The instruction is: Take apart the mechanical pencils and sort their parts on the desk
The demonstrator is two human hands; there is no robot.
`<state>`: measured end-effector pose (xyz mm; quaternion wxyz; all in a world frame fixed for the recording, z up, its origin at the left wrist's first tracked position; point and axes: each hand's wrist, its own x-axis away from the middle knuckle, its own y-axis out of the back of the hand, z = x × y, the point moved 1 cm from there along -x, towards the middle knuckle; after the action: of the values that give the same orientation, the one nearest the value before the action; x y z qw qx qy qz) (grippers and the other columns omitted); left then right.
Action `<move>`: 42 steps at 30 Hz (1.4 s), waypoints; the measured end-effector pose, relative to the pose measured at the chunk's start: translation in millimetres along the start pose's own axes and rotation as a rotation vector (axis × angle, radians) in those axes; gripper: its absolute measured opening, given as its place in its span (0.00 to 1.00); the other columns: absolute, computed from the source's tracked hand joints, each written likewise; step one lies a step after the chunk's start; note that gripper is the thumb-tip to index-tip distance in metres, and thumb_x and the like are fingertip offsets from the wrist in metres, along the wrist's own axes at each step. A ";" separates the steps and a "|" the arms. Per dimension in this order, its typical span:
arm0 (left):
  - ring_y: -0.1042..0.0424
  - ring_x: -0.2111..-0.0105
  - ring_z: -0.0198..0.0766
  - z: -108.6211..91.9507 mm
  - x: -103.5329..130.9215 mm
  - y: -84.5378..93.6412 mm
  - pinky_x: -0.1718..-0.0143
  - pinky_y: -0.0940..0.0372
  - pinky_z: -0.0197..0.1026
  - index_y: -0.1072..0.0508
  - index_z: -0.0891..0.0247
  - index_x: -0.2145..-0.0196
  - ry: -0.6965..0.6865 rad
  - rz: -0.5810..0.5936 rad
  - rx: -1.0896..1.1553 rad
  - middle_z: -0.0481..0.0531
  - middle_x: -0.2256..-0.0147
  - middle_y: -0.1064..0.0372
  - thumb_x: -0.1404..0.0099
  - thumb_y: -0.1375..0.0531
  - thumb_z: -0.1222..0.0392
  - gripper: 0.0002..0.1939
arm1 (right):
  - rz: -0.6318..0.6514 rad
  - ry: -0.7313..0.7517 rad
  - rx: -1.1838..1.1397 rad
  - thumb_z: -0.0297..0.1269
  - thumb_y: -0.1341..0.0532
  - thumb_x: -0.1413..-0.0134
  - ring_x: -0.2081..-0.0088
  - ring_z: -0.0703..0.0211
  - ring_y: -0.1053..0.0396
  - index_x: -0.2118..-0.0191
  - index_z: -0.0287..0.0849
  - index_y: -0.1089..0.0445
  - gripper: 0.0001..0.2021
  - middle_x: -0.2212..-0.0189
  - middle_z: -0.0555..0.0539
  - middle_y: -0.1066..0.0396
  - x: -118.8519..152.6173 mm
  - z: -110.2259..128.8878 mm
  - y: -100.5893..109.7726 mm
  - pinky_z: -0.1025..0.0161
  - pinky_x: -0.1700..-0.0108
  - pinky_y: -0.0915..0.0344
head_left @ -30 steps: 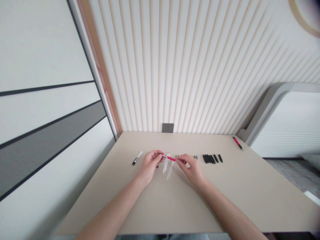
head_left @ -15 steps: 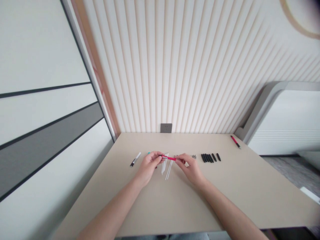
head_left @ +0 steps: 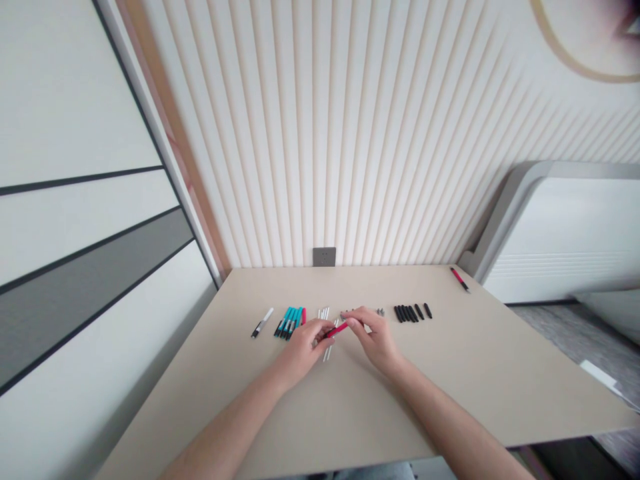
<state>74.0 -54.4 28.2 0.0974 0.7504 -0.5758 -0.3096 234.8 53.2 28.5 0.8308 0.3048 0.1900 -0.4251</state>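
Both hands grip a red pen barrel point(head_left: 339, 329) with a black end, held tilted above the table. My left hand point(head_left: 311, 343) is closed around its black lower end. The fingertips of my right hand point(head_left: 371, 333) pinch the upper end, where anything small between them is hidden. Thin white refills point(head_left: 327, 353) lie under and behind the hands, partly covered. Just left of my left hand rest several turquoise pen barrels point(head_left: 289, 321) and another red barrel point(head_left: 304, 315). Small grey metal tips point(head_left: 381, 311) lie behind my right hand, some of them hidden.
Several black grips point(head_left: 406, 313) stand in a row to the right. A white pen barrel point(head_left: 262, 323) lies at the left. An assembled red and black pen point(head_left: 460, 279) is near the table's point(head_left: 380, 407) back right corner. A wall socket point(head_left: 325, 257) sits behind the table.
The red barrel has gone from nearly level to tilted, its left end lower. My left hand has moved down slightly, uncovering the turquoise barrels. The camera view has shifted a little.
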 end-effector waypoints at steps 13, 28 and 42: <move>0.32 0.60 0.41 2.3 -0.4 10.3 0.57 0.35 0.43 0.29 0.60 0.57 -0.131 -0.194 -0.262 0.53 0.61 0.33 0.36 0.39 0.61 0.09 | -0.014 0.055 0.086 0.39 0.40 0.40 0.70 0.60 0.34 0.62 0.44 0.26 0.06 0.68 0.47 0.28 3.8 8.0 -6.5 0.62 0.65 0.34; 0.30 0.60 0.44 2.2 5.6 12.2 0.55 0.37 0.45 0.27 0.58 0.52 -0.239 -0.004 -0.496 0.54 0.65 0.28 0.31 0.45 0.62 0.12 | 0.075 0.195 0.232 0.36 0.37 0.42 0.65 0.57 0.29 0.59 0.44 0.26 0.06 0.67 0.46 0.25 13.5 11.1 -26.9 0.59 0.60 0.33; 0.27 0.71 0.36 14.1 -3.2 -0.5 0.66 0.35 0.37 0.31 0.68 0.51 0.468 -0.273 0.809 0.54 0.67 0.24 0.45 0.31 0.55 0.26 | 0.004 0.000 0.202 0.39 0.37 0.42 0.68 0.55 0.29 0.62 0.45 0.26 0.06 0.70 0.47 0.24 15.3 13.2 -30.1 0.59 0.63 0.33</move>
<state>65.8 -48.3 17.9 -0.1166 0.8464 -0.5087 0.1060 219.5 21.7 19.1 0.7966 0.3875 0.1458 -0.4405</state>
